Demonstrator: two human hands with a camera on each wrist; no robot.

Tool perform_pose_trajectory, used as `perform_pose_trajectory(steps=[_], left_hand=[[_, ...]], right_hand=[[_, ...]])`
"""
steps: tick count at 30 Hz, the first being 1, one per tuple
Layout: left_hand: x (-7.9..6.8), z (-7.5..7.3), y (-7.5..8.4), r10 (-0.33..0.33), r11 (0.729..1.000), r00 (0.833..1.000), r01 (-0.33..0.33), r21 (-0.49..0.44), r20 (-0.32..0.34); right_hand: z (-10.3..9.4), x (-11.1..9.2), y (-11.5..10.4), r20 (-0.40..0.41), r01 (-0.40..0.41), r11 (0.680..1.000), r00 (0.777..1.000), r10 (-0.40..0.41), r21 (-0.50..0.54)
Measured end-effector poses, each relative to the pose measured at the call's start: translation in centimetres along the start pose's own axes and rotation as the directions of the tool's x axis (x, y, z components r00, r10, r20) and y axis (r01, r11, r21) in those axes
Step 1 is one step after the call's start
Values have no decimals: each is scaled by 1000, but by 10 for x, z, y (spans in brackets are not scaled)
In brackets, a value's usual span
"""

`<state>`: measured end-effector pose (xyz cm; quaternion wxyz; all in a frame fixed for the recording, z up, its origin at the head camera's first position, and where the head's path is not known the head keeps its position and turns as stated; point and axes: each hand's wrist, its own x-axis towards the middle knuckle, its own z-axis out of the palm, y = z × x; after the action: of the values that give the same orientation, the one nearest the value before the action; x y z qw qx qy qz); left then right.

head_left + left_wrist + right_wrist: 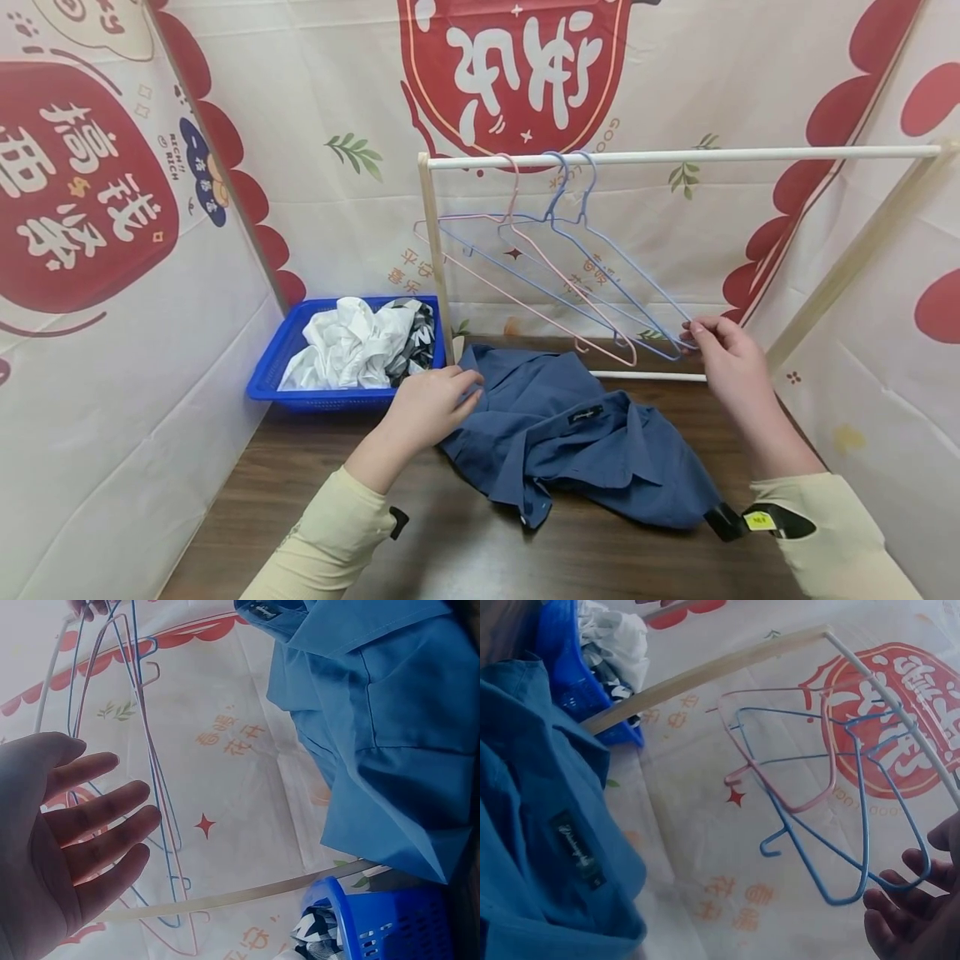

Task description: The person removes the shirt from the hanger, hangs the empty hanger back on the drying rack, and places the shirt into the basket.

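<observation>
Thumb and fingertips of my right hand pinch the lower right corner of the outermost blue hanger, which hangs by its hook from the white rail. Beside it on the same rail are a second blue hanger and a pink hanger. A dark blue collared shirt lies crumpled below, its black neck label facing up. My left hand is over the shirt's left side. The left wrist view shows its fingers spread and loosely bent, with nothing held.
At the left stands a blue plastic basket with white cloth and a black-and-white patterned piece in it. The rack's wooden side posts rise at both ends. Printed cloth walls enclose the brown wood-grain table.
</observation>
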<state>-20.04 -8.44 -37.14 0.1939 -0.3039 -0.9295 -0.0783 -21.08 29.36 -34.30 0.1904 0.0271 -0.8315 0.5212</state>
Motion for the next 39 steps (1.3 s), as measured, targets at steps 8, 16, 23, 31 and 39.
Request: perform_pose_trajectory(steps=[8,16,23,31,39], left_hand=[[-2,6,-1,-5,1000,1000,5,-16,15],[-5,25,1,40,999,997,-39,-10,62],[-8,54,5,47,996,978,-31,-80,205],[-10,88,24,21,997,908,10,-72,418],[-4,111,31,-71,996,883,88,-15,464]], right_hand=[[-4,-10,11,44,2,998,999,1,-59],[-3,-24,28,115,6,986,993,14,-168],[-4,-38,38,166,8,966,985,37,-259],[3,-46,48,233,9,944,970,73,-331],[15,-55,57,348,16,941,931,109,-339]])
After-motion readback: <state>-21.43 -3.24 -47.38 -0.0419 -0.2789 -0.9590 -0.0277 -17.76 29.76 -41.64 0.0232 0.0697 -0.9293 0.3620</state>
